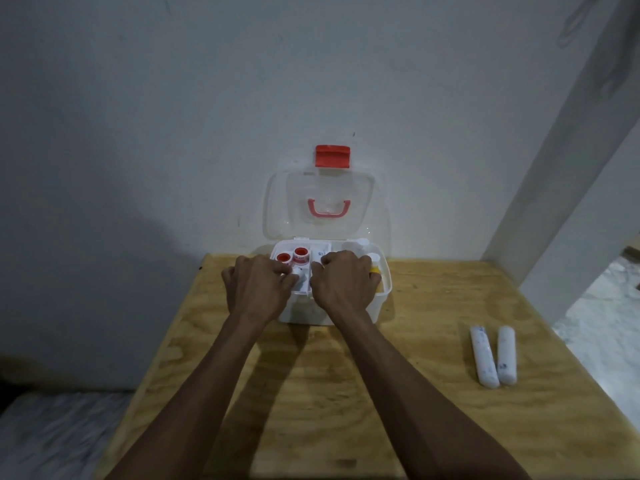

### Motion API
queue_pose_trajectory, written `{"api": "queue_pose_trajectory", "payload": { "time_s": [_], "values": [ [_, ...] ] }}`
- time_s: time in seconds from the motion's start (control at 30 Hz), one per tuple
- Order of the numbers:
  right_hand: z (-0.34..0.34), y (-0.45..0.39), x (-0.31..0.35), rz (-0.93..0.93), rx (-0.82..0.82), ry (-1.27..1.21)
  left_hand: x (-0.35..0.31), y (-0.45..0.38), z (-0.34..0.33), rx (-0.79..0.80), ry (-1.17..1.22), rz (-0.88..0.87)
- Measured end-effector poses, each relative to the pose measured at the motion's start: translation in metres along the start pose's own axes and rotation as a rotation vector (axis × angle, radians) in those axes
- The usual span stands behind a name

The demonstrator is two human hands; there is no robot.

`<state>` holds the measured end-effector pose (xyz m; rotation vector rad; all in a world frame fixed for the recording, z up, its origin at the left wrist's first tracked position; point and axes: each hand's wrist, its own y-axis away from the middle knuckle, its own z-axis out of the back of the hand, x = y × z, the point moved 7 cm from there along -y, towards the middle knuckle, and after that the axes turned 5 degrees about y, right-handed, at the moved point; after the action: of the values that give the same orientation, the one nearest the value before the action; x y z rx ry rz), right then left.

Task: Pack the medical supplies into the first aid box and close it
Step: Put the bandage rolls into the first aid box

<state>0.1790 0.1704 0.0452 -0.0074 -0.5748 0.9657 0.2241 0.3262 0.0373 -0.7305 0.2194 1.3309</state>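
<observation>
The white first aid box (377, 306) stands open at the table's far edge. Its clear lid (277, 209), with a red handle and red latch (331, 156), leans back against the wall. An inner tray holds two red-and-white tape rolls (300, 257), white packets and a yellow-capped bottle (374, 268). My left hand (258, 289) rests over the tray's left side, fingers curled on a small white item (300, 277). Beside it, my right hand (343, 284) covers the tray's middle and right with its fingers curled under; what they hold is hidden.
Two white wrapped bandage rolls (484, 356) (506, 355) lie side by side on the plywood table (346, 393) at the right. A white wall rises right behind the box. A white pillar (568, 168) stands at the table's far right corner.
</observation>
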Motion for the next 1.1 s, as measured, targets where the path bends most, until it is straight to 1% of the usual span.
{"api": "queue_pose_trajectory", "payload": {
  "time_s": [0.2, 0.3, 0.37, 0.5, 0.6, 0.67, 0.73, 0.87, 1.0, 1.1],
  "values": [
    [0.007, 0.002, -0.001, 0.043, -0.006, -0.085, -0.001, 0.004, 0.004, -0.014, 0.052, 0.003],
    [0.013, 0.004, -0.003, 0.073, -0.012, -0.212, -0.01, 0.009, 0.013, -0.042, 0.109, 0.005],
    [0.026, 0.008, -0.011, 0.094, -0.051, -0.312, -0.021, 0.016, 0.022, -0.1, 0.208, -0.011],
    [0.069, 0.016, -0.055, 0.116, -0.122, -0.376, -0.062, 0.045, 0.04, -0.203, 0.385, -0.142],
    [0.096, 0.016, -0.113, 0.027, -0.179, -0.404, -0.105, 0.071, 0.036, -0.194, 0.489, -0.233],
    [0.107, 0.014, -0.159, -0.064, -0.193, -0.39, -0.13, 0.084, 0.013, -0.102, 0.534, -0.243],
    [0.114, 0.009, -0.203, -0.163, -0.168, -0.337, -0.152, 0.093, -0.022, 0.048, 0.524, -0.227],
    [0.108, -0.002, -0.276, -0.341, -0.032, -0.204, -0.189, 0.107, -0.095, 0.306, 0.369, -0.188],
    [0.094, -0.006, -0.305, -0.358, 0.096, -0.156, -0.215, 0.114, -0.155, 0.497, 0.222, -0.146],
    [0.084, -0.01, -0.312, -0.352, 0.148, -0.16, -0.227, 0.114, -0.182, 0.629, 0.152, -0.115]
  ]
}}
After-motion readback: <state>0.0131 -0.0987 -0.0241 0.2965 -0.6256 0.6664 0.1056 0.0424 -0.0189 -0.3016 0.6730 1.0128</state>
